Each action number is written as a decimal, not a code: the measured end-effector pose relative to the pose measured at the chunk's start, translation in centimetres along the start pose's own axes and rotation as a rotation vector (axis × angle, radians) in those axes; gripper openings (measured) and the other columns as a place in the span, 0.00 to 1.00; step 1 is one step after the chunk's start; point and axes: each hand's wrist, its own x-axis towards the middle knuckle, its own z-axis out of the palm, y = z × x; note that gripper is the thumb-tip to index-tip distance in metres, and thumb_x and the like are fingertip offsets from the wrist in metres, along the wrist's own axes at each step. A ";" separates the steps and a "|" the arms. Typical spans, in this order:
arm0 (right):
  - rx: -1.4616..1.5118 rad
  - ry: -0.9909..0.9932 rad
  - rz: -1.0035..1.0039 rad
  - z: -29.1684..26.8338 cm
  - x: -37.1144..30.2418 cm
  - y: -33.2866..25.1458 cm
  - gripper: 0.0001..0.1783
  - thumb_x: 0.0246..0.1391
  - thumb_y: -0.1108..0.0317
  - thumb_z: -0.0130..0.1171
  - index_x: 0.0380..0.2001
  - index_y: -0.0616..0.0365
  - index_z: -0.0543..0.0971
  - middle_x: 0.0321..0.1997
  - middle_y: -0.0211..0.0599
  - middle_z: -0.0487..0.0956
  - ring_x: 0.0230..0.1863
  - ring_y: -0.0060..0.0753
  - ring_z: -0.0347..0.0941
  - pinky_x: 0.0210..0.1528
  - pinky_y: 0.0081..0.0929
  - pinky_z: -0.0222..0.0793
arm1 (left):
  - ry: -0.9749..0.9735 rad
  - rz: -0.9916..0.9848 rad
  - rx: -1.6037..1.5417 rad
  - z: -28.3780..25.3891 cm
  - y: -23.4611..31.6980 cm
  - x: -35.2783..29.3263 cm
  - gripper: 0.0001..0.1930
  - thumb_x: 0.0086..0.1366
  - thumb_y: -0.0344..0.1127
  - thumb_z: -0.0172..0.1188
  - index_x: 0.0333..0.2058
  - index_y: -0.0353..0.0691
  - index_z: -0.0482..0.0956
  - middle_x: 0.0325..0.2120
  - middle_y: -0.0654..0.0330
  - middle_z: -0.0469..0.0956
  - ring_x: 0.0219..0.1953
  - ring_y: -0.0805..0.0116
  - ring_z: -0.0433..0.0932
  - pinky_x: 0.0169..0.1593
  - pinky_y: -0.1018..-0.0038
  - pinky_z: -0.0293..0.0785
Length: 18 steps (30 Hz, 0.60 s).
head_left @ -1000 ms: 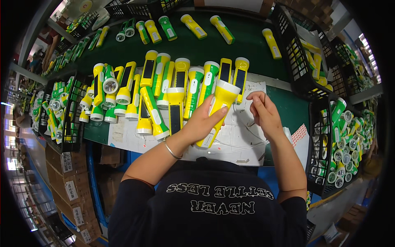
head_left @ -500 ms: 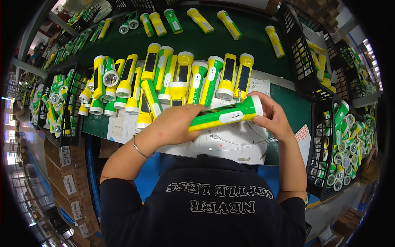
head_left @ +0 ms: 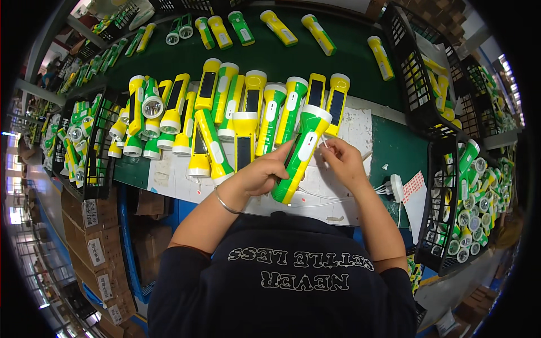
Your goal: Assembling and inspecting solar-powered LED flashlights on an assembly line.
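My left hand (head_left: 261, 176) is closed round the lower body of a green and yellow flashlight (head_left: 305, 147) with a white head. The flashlight is tilted, head up and to the right, and its white switch panel faces up. Just right of it, my right hand (head_left: 345, 163) pinches the thin white end of a charging cable (head_left: 325, 143), apart from the panel. White cables (head_left: 332, 198) run under my right forearm to a white charger (head_left: 397, 187). Behind both hands stand and lie several more flashlights (head_left: 271, 115), some showing dark solar panels.
A dark green belt (head_left: 349, 59) at the back carries a spaced row of flashlights (head_left: 242, 28). Black crates (head_left: 442, 208) filled with flashlights stand at both sides. White paper (head_left: 169, 180) covers the worktop, and a red-dotted sticker sheet (head_left: 413, 186) lies at right.
The flashlight in my left hand has swung from nearly level to steeply tilted. My right hand has left its head and now pinches a cable end. Flashlights on the belt have shifted slightly right.
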 end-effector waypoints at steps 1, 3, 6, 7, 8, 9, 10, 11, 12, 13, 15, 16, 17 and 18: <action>0.327 -0.049 0.001 -0.4 -0.6 -0.5 0.13 0.51 0.64 0.57 0.35 0.62 0.75 0.20 0.33 0.74 0.23 0.18 0.71 0.27 0.20 0.67 | -0.018 -0.003 -0.052 -0.3 0.1 0.1 0.43 0.43 0.25 0.47 0.62 0.42 0.44 0.43 0.53 0.64 0.42 0.62 0.69 0.44 0.64 0.70; 0.336 -0.038 -0.008 -1.7 -2.0 -3.7 0.08 0.54 0.69 0.54 0.33 0.62 0.75 0.18 0.28 0.71 0.22 0.10 0.64 0.25 0.13 0.62 | 0.033 0.005 -0.099 -0.3 -0.1 0.0 0.43 0.43 0.26 0.47 0.62 0.41 0.44 0.44 0.53 0.65 0.41 0.62 0.69 0.45 0.66 0.70; 0.067 -0.057 -0.098 -2.8 -2.9 -5.5 0.11 0.57 0.65 0.49 0.30 0.62 0.77 0.13 0.22 0.65 0.17 0.10 0.57 0.20 0.13 0.52 | 0.049 0.021 -0.008 0.1 -0.3 0.8 0.43 0.44 0.26 0.47 0.62 0.40 0.44 0.44 0.54 0.65 0.41 0.63 0.69 0.46 0.69 0.69; 0.066 -0.053 -0.092 -3.0 -3.0 -5.6 0.11 0.57 0.65 0.49 0.30 0.62 0.77 0.13 0.22 0.65 0.17 0.10 0.57 0.20 0.13 0.52 | 0.040 0.029 0.078 0.4 -0.3 1.0 0.43 0.44 0.27 0.47 0.62 0.38 0.43 0.44 0.53 0.65 0.41 0.65 0.70 0.47 0.71 0.68; 0.120 -0.119 -0.096 -3.2 -3.1 -5.6 0.13 0.58 0.64 0.48 0.29 0.61 0.77 0.13 0.21 0.64 0.17 0.10 0.56 0.20 0.14 0.52 | 0.035 0.022 0.076 0.7 -0.3 1.1 0.43 0.44 0.27 0.47 0.62 0.38 0.43 0.44 0.53 0.65 0.41 0.65 0.70 0.47 0.71 0.68; 0.174 -0.187 -0.101 -3.4 -3.1 -5.6 0.14 0.58 0.63 0.46 0.27 0.61 0.76 0.13 0.21 0.63 0.17 0.11 0.55 0.20 0.15 0.51 | 0.017 0.006 0.079 1.0 -0.2 1.2 0.43 0.44 0.26 0.47 0.62 0.38 0.43 0.45 0.53 0.65 0.41 0.65 0.70 0.47 0.71 0.68; 0.206 -0.214 -0.086 -3.5 -2.9 -5.6 0.16 0.59 0.62 0.44 0.25 0.61 0.74 0.13 0.22 0.62 0.18 0.12 0.55 0.21 0.14 0.50 | 0.000 -0.008 0.081 1.1 -0.2 1.3 0.43 0.44 0.26 0.47 0.62 0.38 0.43 0.45 0.53 0.65 0.41 0.65 0.70 0.47 0.72 0.68; 0.208 -0.216 -0.082 -3.7 -2.7 -5.7 0.16 0.59 0.62 0.44 0.25 0.61 0.74 0.13 0.22 0.62 0.18 0.12 0.55 0.21 0.14 0.50 | -0.011 0.008 0.068 1.1 -0.4 1.5 0.42 0.45 0.27 0.46 0.62 0.37 0.43 0.46 0.53 0.65 0.41 0.65 0.70 0.47 0.72 0.68; 0.263 -0.251 -0.047 -4.0 -2.6 -5.7 0.15 0.59 0.62 0.45 0.24 0.61 0.74 0.14 0.21 0.63 0.19 0.12 0.54 0.22 0.14 0.50 | -0.007 0.005 0.064 1.2 -0.4 1.5 0.42 0.45 0.27 0.46 0.62 0.37 0.43 0.46 0.53 0.65 0.41 0.65 0.70 0.47 0.72 0.68; 0.319 -0.287 -0.012 -4.1 -2.6 -5.7 0.15 0.59 0.63 0.46 0.24 0.61 0.73 0.15 0.20 0.63 0.20 0.12 0.54 0.23 0.14 0.51 | -0.022 -0.006 0.034 1.4 -0.3 1.4 0.41 0.46 0.27 0.46 0.62 0.37 0.43 0.46 0.52 0.65 0.41 0.64 0.70 0.47 0.71 0.69; 0.317 -0.289 0.001 -4.1 -2.5 -5.7 0.15 0.59 0.63 0.45 0.23 0.60 0.72 0.15 0.19 0.61 0.20 0.11 0.52 0.23 0.15 0.49 | -0.034 -0.018 0.000 1.4 -0.3 1.5 0.41 0.47 0.28 0.45 0.62 0.37 0.43 0.46 0.52 0.65 0.41 0.63 0.70 0.46 0.70 0.69; 0.327 -0.294 0.016 -4.2 -2.4 -5.6 0.15 0.59 0.63 0.46 0.22 0.60 0.72 0.15 0.19 0.61 0.20 0.11 0.52 0.22 0.14 0.49 | -0.045 -0.038 -0.081 1.3 -0.3 1.6 0.40 0.47 0.28 0.45 0.62 0.38 0.44 0.46 0.52 0.66 0.41 0.63 0.71 0.46 0.70 0.69; 0.337 -0.300 0.031 -4.2 -2.4 -5.5 0.16 0.59 0.62 0.46 0.22 0.60 0.72 0.15 0.19 0.62 0.20 0.11 0.53 0.22 0.14 0.49 | -0.055 -0.056 -0.161 1.3 -0.4 1.6 0.39 0.48 0.29 0.44 0.62 0.38 0.44 0.46 0.53 0.66 0.40 0.62 0.71 0.45 0.70 0.70; 0.339 -0.305 0.033 -4.1 -2.4 -5.6 0.16 0.59 0.62 0.46 0.22 0.60 0.72 0.15 0.19 0.62 0.20 0.11 0.53 0.22 0.14 0.49 | -0.050 -0.055 -0.163 1.2 -0.5 1.7 0.39 0.48 0.29 0.44 0.62 0.38 0.44 0.46 0.53 0.66 0.40 0.62 0.71 0.45 0.70 0.70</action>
